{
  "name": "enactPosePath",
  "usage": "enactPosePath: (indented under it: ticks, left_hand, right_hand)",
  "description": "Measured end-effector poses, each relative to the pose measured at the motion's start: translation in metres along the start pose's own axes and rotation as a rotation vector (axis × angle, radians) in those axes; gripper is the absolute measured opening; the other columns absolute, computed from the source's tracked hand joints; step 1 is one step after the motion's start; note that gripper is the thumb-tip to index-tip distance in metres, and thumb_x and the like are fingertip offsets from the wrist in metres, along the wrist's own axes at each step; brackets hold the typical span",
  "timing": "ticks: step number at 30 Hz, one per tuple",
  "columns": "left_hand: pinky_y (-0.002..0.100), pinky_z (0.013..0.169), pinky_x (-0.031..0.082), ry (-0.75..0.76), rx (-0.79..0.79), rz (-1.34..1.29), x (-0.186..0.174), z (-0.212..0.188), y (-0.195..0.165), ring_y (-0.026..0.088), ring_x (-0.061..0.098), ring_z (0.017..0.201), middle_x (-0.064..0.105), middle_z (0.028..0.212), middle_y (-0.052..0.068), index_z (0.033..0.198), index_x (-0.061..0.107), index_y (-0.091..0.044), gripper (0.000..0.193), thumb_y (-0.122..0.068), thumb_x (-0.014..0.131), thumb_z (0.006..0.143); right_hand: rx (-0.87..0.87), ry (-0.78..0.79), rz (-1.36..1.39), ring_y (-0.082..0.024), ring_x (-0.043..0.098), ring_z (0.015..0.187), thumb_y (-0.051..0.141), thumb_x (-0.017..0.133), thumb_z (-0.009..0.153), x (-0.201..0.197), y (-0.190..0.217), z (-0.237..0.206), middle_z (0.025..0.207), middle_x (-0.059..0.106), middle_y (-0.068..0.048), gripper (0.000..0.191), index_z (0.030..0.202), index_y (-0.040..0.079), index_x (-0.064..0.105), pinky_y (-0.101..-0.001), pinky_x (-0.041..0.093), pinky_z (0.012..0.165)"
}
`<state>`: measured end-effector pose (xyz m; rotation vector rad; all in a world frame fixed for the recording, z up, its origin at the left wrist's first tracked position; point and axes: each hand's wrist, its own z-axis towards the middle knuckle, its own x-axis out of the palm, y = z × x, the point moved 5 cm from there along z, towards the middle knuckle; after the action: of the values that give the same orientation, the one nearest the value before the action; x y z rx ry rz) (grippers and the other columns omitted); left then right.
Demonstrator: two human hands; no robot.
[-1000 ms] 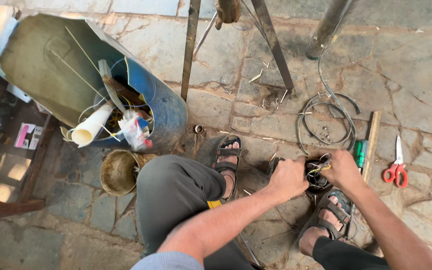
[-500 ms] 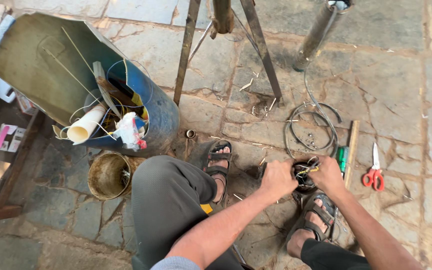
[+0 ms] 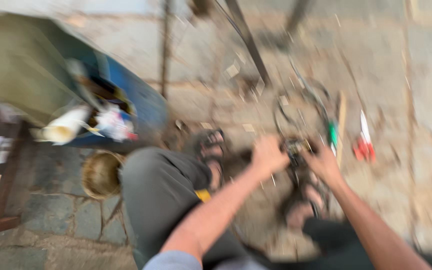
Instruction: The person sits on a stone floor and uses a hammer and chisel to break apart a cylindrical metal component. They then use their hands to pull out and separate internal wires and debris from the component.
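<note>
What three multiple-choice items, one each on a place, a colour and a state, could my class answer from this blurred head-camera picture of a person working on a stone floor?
1. Where do the red-handled scissors lie?
A. On the stone floor, right of the hands
B. Inside the drum
C. On the person's knee

2. What colour is the tipped drum's outer wall?
A. Yellow
B. Blue
C. White

3. How are the left hand and right hand placed?
A. Far apart
B. Both raised overhead
C. Close together on a small dark object

Key: 1 A, they lie on the stones beyond the right hand. 2 B, the wall shows blue. 3 C, both hands meet at the object.
</note>
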<state>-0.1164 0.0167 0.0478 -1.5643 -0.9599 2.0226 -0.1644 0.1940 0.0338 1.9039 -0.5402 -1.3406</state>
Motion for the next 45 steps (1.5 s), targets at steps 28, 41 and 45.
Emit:
enactPosePath:
  ticks: [28, 41, 45]
  left_hand:
    - [0.037, 0.066, 0.056, 0.66, 0.073, -0.032, -0.03, 0.016, -0.044, 0.024, 0.072, 0.072, 0.069, 0.119, 0.01, 0.114, 0.069, -0.004, 0.04, -0.022, 0.082, 0.08]
    - [0.032, 0.061, 0.052, 0.569, -0.146, -0.184, -0.016, 0.02, -0.02, 0.018, 0.071, 0.067, 0.072, 0.087, 0.01, 0.102, 0.071, -0.001, 0.01, -0.004, 0.072, 0.093]
    - [0.031, 0.064, 0.055, 0.543, -0.132, -0.244, -0.016, 0.018, -0.018, 0.019, 0.072, 0.071, 0.072, 0.092, 0.011, 0.102, 0.07, -0.001, 0.008, -0.003, 0.07, 0.094]
  right_hand:
    - [0.145, -0.141, -0.03, -0.037, 0.061, 0.127, 0.023, 0.084, 0.08, -0.012, 0.031, -0.067, 0.146, 0.057, -0.016, 0.042, 0.12, 0.012, 0.075, -0.0449, 0.052, 0.1]
    - [0.063, -0.026, -0.027, -0.04, 0.047, 0.143, 0.009, 0.075, 0.08, -0.008, 0.03, -0.041, 0.155, 0.048, -0.018, 0.016, 0.093, 0.002, 0.072, -0.0488, 0.041, 0.118]
    - [0.081, 0.098, -0.006, -0.043, 0.038, 0.144, 0.012, 0.079, 0.076, -0.004, 0.025, -0.039, 0.156, 0.041, -0.019, 0.023, 0.092, 0.0, 0.069, -0.0506, 0.035, 0.114]
